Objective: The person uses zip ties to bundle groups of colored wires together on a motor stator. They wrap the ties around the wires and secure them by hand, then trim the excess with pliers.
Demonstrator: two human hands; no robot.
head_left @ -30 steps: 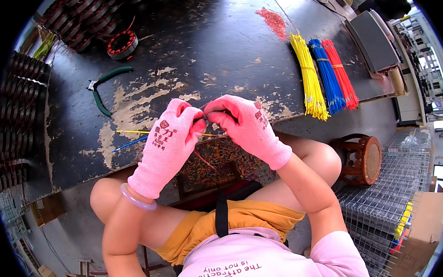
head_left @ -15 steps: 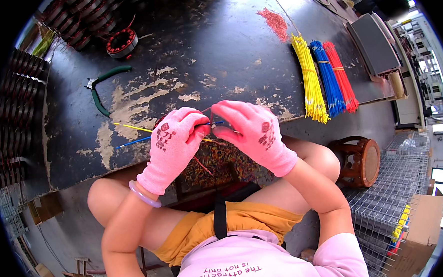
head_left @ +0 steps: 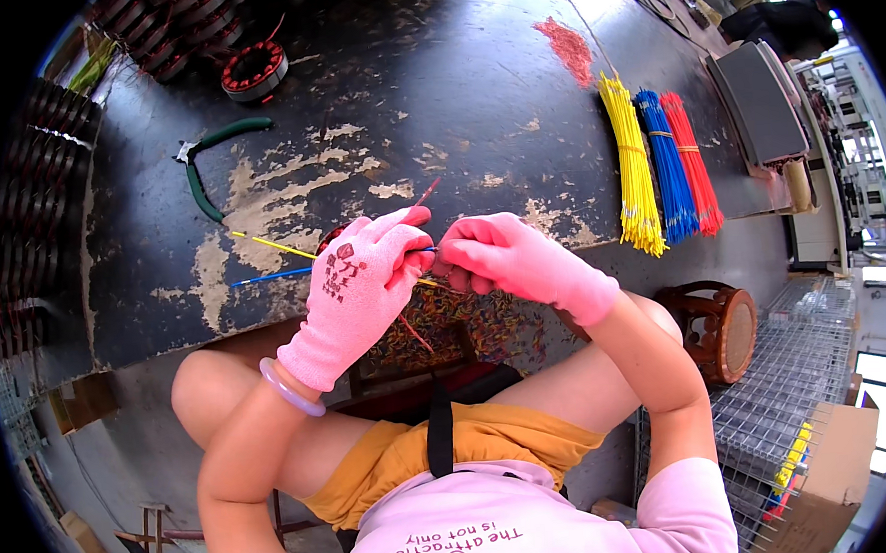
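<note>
My left hand (head_left: 358, 281), in a pink glove, is closed round thin wires near the table's front edge. A yellow wire (head_left: 271, 245) and a blue wire (head_left: 273, 276) stick out to its left. Red wire (head_left: 416, 333) pokes out below it, and another red end rises above. Behind its knuckles, a dark red rounded part (head_left: 333, 236) is mostly covered. My right hand (head_left: 522, 262), also gloved in pink, has its fingers pinched together close beside the left one, at the blue wire's short end. Exactly what sits between those fingertips is hidden.
Green-handled cutters (head_left: 197, 174) lie at left, below a ring-shaped wound stator (head_left: 255, 71). Yellow (head_left: 630, 167), blue (head_left: 668, 170) and red (head_left: 694, 163) wire bundles rest at right. Red scraps (head_left: 564, 50) lie farther back. Many-coloured clippings (head_left: 506, 323) fill a container under the table edge.
My right hand's fingers have gone from spread to pinched, and its wrist has turned. A red wire end now stands up above my left hand. The view has shifted slightly.
</note>
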